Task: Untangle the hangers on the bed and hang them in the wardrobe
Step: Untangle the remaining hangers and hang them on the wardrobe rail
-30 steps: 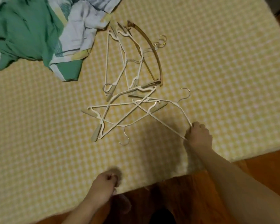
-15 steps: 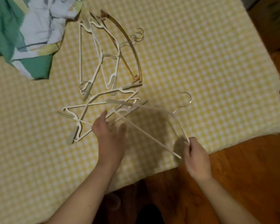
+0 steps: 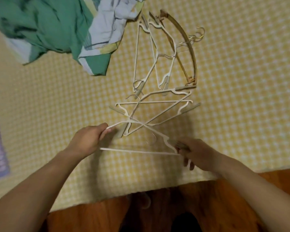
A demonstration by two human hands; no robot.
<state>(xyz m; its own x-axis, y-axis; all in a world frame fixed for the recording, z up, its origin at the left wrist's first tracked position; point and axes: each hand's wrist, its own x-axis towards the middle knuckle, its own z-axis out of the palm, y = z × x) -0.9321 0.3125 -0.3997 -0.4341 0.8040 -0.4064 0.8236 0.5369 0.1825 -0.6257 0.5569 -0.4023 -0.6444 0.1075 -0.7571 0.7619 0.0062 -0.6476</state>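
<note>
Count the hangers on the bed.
6: a held hanger gripped between left hand and right hand; two crossed hangers just beyond; two white hangers farther up; a brown hanger at the pile's right. The tangle may hide more.

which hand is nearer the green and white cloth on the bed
Left. The left hand lies below the green and white cloth; the right hand is farther off, down to its right.

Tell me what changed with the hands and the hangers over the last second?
The left hand, idle at the bed's edge a second ago, has come up and taken one end of the nearest white hanger. The right hand keeps its grip on the other end, and the hanger has swung crosswise. The hanger pile and green bedding stayed put.
</note>
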